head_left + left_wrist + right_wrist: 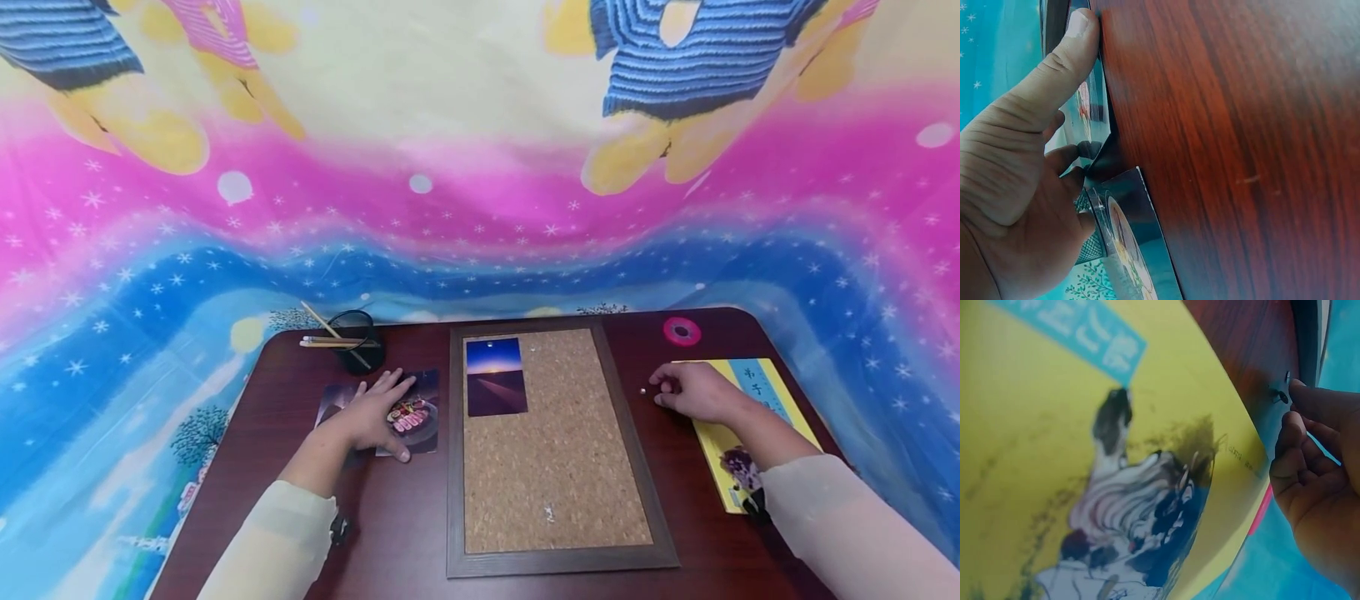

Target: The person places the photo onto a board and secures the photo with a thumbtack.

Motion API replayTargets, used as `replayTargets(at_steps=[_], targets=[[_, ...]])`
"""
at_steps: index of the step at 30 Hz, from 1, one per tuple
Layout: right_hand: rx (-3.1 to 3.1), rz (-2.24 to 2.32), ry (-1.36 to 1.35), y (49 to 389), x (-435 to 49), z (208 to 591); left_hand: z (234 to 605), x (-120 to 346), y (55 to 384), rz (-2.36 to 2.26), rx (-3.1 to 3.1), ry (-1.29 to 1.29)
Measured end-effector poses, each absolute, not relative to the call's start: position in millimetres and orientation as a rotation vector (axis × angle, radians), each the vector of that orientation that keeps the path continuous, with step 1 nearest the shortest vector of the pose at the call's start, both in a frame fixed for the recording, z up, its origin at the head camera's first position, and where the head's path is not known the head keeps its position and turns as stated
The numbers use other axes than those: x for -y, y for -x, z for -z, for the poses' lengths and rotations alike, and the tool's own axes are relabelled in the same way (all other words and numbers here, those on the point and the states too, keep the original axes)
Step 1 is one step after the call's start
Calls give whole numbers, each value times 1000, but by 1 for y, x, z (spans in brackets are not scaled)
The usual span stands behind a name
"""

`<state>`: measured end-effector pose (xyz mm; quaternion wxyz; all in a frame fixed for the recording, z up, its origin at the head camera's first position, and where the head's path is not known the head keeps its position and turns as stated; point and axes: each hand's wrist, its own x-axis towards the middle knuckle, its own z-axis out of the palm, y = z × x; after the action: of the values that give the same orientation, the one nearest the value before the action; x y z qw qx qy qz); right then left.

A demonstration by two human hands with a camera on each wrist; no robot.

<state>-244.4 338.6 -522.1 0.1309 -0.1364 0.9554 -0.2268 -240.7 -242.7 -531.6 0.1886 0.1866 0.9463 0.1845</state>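
My left hand (pixel 369 417) lies spread over a food photo card (pixel 427 433), its thumb straight along the card's near edge. A second photo card (pixel 330 404) shows partly under and left of that hand; the left wrist view shows a plate of food on this card (pixel 1127 231). By the yellow book's left edge, my right hand (pixel 693 393) hovers with fingers bent and thumb and forefinger apart. A small metal thumbtack (pixel 642 391) is on the table just beyond those fingertips. In the right wrist view the thumbtack (pixel 1282 397) appears close to the thumb (pixel 1310 400).
Between the hands lies a framed cork board (pixel 555 458) with a sunset photo (pixel 497 379) tacked at its upper left. A small whitish item (pixel 550 514) is low on the cork. A pencil cup (pixel 360 354) lies tipped at back left. The yellow book (pixel 720 467) and a pink ring (pixel 682 332) are at right.
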Motion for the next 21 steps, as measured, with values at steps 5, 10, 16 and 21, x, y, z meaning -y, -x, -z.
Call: replayTargets(at_steps=[5,10,16,21], targets=[[-2779,619,401,245,-339,524,530,242,240,-507,-2663,-525],[-2795,591,414,245,-338,525,529,240,239,-501,-2667,-526],[-2806,574,438,245,-336,527,528,241,239,-490,-2680,-528],[-2802,569,439,245,-334,527,528,241,238,-488,-2689,-536]])
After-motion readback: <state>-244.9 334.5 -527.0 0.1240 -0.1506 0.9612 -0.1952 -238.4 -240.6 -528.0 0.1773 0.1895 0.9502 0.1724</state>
